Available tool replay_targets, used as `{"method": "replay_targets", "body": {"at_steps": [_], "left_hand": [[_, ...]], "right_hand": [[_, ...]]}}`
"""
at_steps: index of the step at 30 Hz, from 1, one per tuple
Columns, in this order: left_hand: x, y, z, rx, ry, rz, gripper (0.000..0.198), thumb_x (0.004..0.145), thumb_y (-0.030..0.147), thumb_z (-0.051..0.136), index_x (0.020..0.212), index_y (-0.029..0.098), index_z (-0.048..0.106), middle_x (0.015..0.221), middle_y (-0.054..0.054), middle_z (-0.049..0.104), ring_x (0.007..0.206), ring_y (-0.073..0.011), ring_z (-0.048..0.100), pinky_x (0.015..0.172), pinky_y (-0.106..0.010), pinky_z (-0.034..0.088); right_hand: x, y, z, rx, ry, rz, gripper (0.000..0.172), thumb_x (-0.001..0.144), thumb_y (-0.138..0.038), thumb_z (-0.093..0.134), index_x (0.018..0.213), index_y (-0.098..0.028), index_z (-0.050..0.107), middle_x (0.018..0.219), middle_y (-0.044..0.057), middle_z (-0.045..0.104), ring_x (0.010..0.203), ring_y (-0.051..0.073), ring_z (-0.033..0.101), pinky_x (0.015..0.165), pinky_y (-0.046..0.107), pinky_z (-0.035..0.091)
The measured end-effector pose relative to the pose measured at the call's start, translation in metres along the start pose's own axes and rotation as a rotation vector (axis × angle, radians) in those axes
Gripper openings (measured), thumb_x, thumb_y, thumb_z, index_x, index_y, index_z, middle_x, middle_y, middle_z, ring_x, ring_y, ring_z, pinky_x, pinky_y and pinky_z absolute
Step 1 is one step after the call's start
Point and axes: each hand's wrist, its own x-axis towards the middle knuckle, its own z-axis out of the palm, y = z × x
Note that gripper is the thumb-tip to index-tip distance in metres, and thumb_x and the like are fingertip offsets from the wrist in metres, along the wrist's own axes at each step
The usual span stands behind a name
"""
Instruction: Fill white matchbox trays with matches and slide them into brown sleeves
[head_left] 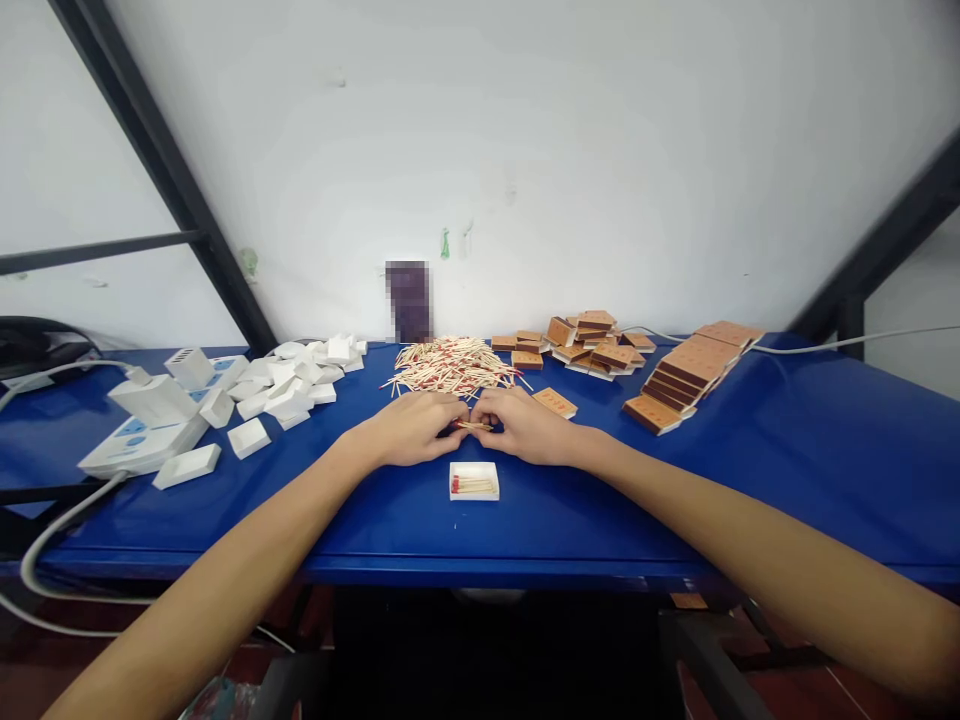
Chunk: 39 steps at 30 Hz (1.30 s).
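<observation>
My left hand [421, 428] and my right hand [520, 425] meet over the middle of the blue table. Between their fingertips is a small bundle of matches [474, 426], red heads toward the left. Both hands are closed on it, one at each end. Just below them lies a white matchbox tray [475, 494] with several matches [474, 484] inside, heads to the left. Behind my hands spreads a large loose pile of matches [454, 365]. A single brown matchbox sleeve [556, 402] lies flat beside my right hand.
Empty white trays [289, 385] are heaped at the left, near a power strip [146, 440] with plugs and cables. Brown matchboxes [596, 345] are piled at the back right, with a leaning row of matchboxes [686, 370] further right. A pixelated dark object [409, 300] stands against the wall.
</observation>
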Motion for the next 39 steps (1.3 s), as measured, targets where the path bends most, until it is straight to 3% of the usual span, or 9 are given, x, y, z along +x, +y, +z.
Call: {"method": "replay_targets", "body": {"at_steps": [6, 17, 26, 39], "left_hand": [[0.000, -0.002, 0.002, -0.010, -0.004, -0.007, 0.021, 0.100, 0.032, 0.043, 0.097, 0.016, 0.058, 0.095, -0.006, 0.067, 0.085, -0.0200, 0.063, 0.071, -0.030, 0.044], [-0.001, -0.005, 0.001, 0.063, -0.062, -0.075, 0.023, 0.102, 0.030, 0.039, 0.097, 0.015, 0.055, 0.099, -0.009, 0.067, 0.087, -0.0225, 0.065, 0.071, -0.032, 0.047], [-0.002, -0.004, 0.001, 0.094, -0.049, -0.059, 0.026, 0.102, 0.032, 0.037, 0.092, 0.015, 0.054, 0.095, -0.009, 0.066, 0.083, -0.0223, 0.065, 0.069, -0.032, 0.046], [0.000, -0.001, 0.000, 0.141, -0.027, -0.049, 0.023, 0.102, 0.029, 0.037, 0.102, 0.015, 0.056, 0.108, -0.010, 0.062, 0.093, -0.0215, 0.063, 0.080, -0.034, 0.048]], "right_hand": [[0.001, -0.001, 0.001, -0.051, -0.001, -0.024, 0.013, 0.091, -0.020, 0.058, 0.079, -0.016, 0.063, 0.076, 0.002, 0.062, 0.072, 0.015, 0.053, 0.073, 0.030, 0.034], [0.005, -0.012, 0.008, -0.211, -0.018, -0.038, 0.021, 0.098, -0.017, 0.047, 0.097, -0.010, 0.066, 0.092, 0.011, 0.064, 0.090, 0.021, 0.057, 0.081, 0.033, 0.045], [0.005, -0.018, 0.003, -0.305, -0.087, 0.040, 0.031, 0.102, -0.024, 0.042, 0.097, -0.009, 0.069, 0.099, 0.013, 0.064, 0.089, 0.021, 0.060, 0.079, 0.032, 0.047], [0.005, -0.001, 0.004, -0.262, -0.059, -0.051, 0.029, 0.102, -0.025, 0.040, 0.102, -0.009, 0.064, 0.101, 0.013, 0.065, 0.094, 0.022, 0.059, 0.085, 0.034, 0.046]]}}
